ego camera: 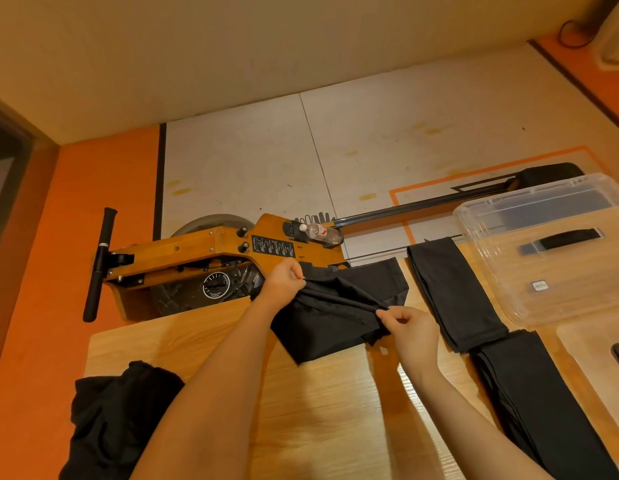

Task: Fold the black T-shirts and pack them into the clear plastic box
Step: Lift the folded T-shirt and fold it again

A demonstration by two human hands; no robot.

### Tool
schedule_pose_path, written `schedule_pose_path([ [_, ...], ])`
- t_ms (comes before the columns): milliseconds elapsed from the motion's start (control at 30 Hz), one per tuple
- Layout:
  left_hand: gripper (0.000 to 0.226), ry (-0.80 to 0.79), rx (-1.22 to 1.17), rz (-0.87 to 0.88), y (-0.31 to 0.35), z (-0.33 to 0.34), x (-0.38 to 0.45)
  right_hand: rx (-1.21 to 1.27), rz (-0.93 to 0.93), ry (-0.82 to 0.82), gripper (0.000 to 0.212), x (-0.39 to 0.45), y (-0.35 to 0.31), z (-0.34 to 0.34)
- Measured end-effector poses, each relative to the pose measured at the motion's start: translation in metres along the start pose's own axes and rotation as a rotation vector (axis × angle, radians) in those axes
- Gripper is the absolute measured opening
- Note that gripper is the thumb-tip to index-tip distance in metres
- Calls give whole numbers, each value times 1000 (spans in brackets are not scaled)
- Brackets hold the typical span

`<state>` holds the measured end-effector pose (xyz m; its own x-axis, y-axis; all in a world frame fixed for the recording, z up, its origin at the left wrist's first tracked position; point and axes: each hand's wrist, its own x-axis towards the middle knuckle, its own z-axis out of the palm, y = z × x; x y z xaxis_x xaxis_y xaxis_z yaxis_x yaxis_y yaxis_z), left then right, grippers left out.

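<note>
left hand (284, 284) pinches T-shirt (332, 317) edge | right hand (410, 329) pinches too (taut) | clear box (557, 251) right

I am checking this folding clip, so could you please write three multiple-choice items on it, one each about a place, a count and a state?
1. Where is the clear plastic box?
A. On the table's right side
B. On the floor
C. Under the table

2. How many folded black shirts lie beside the box?
A. None
B. Two
C. Five

3. What are the hands doing?
A. Both resting flat on the table
B. Both pinching one black shirt
C. Lifting the box

Answers: 1 A, it sits on the wooden table at the right. 2 B, one folded shirt and another lie end to end. 3 B, the left hand and right hand each pinch the held shirt.
</note>
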<state>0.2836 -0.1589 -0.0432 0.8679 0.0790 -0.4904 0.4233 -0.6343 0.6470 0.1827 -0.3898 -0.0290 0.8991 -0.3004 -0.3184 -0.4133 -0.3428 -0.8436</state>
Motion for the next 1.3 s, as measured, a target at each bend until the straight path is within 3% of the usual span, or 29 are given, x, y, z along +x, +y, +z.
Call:
schedule_pose_path([
  [167,30,-97,26,96,4,-6,-1,2,11,2,27,2,-1,-1],
  [367,35,-140,63,78,7,-10,2,-22,47,-12,7,10,6,-2],
  [567,36,-173,88,53,7,-13,1,-42,63,-7,13,22,13,-6],
  [833,9,-126,117,132,6,-15,2,-19,94,22,17,30,14,-9],
  [1000,13,-66,211,189,14,-20,-2,73,107,18,18,34,8,-12],
  [1167,20,-133,351,196,17,-26,-6,114,104,29,18,40,4,-19],
  [1300,17,-55,300,207,24,-35,-18,142,42,10,18,45,-10,-25],
])
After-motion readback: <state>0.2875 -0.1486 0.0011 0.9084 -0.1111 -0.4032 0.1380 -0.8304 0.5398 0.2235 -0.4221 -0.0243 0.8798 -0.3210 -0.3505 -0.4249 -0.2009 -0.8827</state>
